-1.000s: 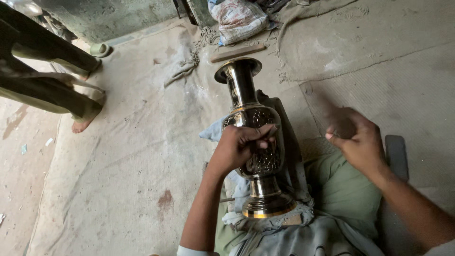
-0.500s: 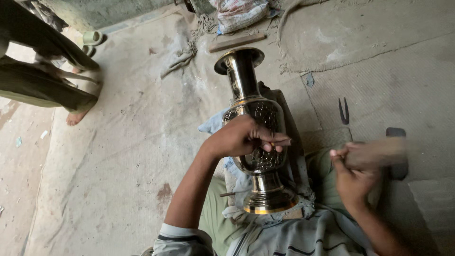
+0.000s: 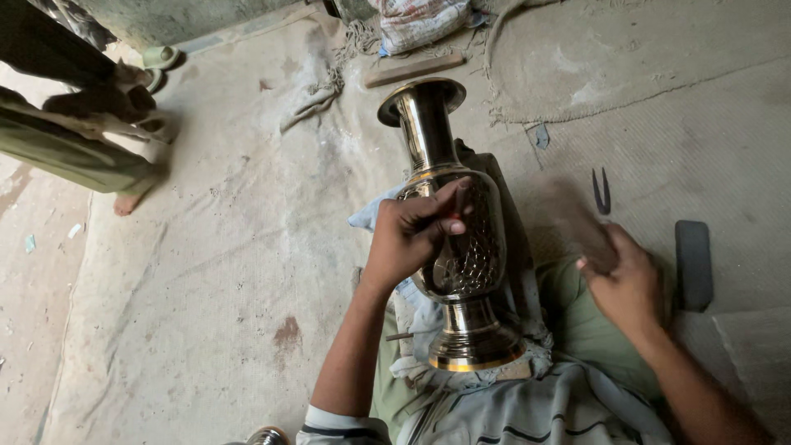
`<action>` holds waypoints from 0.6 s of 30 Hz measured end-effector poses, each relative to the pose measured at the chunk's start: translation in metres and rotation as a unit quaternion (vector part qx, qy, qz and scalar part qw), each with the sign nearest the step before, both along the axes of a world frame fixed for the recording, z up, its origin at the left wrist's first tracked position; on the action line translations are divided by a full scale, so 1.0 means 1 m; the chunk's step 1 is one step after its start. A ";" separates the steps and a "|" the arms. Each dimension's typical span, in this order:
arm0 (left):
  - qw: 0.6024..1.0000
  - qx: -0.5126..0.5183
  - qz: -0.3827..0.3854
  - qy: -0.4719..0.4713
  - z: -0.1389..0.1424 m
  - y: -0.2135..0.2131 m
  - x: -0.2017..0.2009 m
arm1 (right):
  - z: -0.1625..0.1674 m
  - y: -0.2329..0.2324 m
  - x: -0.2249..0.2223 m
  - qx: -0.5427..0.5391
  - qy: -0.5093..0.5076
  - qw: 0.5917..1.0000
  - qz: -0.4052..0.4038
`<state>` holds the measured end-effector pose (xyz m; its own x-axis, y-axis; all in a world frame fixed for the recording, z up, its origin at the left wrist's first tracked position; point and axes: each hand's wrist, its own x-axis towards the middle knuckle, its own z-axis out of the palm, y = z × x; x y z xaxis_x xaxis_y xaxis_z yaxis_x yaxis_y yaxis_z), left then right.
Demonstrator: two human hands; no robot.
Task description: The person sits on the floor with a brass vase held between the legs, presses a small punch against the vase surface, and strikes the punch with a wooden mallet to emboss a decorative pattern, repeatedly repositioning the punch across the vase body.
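The left hand (image 3: 412,235) pinches a small punch (image 3: 459,200) against the patterned belly of the brass vase (image 3: 457,247) lying across the lap, while the right hand (image 3: 628,284), beside it, grips a motion-blurred mallet (image 3: 573,218): engraving under way; the next strike apparently requires square tool alignment.

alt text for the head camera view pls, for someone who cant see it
A tall shiny brass vase with a patterned belly lies across the lap of a seated person. Their left hand presses a thin tool onto it, while the right hand swings a motion-blurred tool above the dusty cloth-covered floor.
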<state>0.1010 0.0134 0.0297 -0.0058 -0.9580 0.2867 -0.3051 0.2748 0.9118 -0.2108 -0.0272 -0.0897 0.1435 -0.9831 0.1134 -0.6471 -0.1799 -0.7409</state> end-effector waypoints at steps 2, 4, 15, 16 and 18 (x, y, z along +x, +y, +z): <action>1.000 -0.017 0.017 -0.005 -0.005 0.002 0.000 | 0.006 -0.010 0.001 -0.009 0.119 0.993 0.006; 0.999 -0.028 0.020 -0.024 -0.007 0.003 0.000 | 0.014 -0.019 0.004 -0.023 0.127 0.991 0.032; 1.000 -0.017 0.007 -0.014 -0.009 0.001 -0.006 | 0.110 -0.064 0.026 0.082 0.134 0.983 0.096; 1.000 -0.012 0.008 -0.007 -0.009 0.002 -0.007 | 0.116 -0.061 0.028 0.124 0.220 0.965 0.070; 1.000 -0.009 0.010 -0.015 -0.009 0.003 -0.008 | 0.124 -0.058 0.034 0.063 0.071 0.988 0.120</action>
<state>0.0929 0.0164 0.0209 0.0047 -0.9529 0.3033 -0.3382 0.2839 0.8972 -0.1773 -0.0856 0.0340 0.3801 -0.9238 -0.0458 -0.6966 -0.2534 -0.6713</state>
